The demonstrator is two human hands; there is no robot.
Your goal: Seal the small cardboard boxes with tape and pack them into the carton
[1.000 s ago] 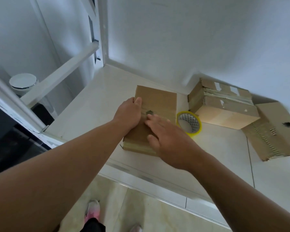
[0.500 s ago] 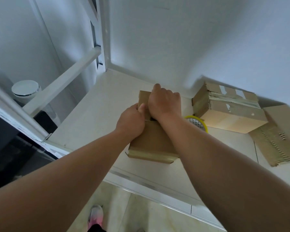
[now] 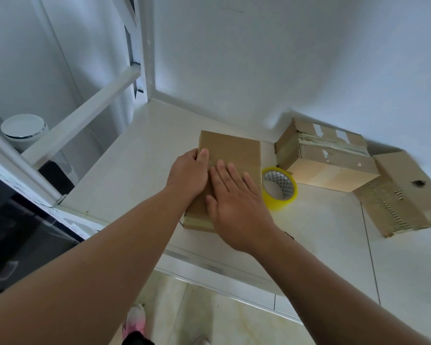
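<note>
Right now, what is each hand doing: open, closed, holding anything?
Left hand: open, gripping nothing, resting on the small cardboard box.
Right hand: open, fingers spread, pressed flat on the same box.

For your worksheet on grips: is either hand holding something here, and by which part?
Nothing is gripped. Both hands press the small box: the left hand rests at its left edge, and the right hand lies flat and open on its top.

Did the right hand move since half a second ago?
Yes. The right hand slid back toward the person, from the small box's far edge to beside the tape roll.
</note>
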